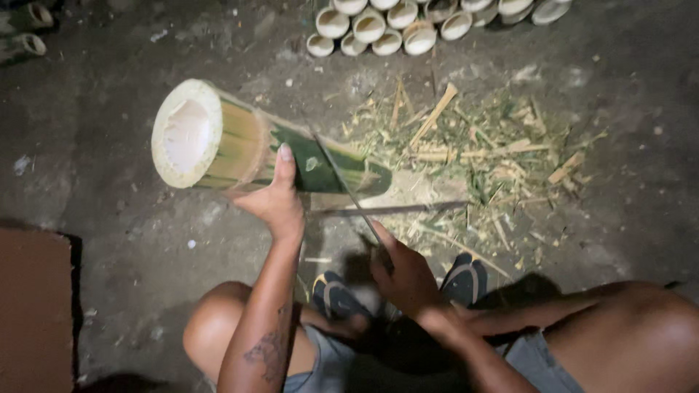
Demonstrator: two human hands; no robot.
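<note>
A thick bamboo section (218, 138) lies tilted over the ground, its pale hollow end facing me at the left. Part of its green skin is shaved off near that end, and the far part is still dark green. My left hand (275, 198) grips the section from below, thumb up on the green skin. My right hand (404, 275) holds the handle of a long thin blade (342, 178), whose edge rests across the green part of the bamboo.
Bamboo shavings and splinters (477, 156) litter the ground to the right. Several cut bamboo tubes (393, 25) are stacked at the top. My feet in sandals (466, 280) sit below the bamboo. A brown board (33, 306) lies at the lower left.
</note>
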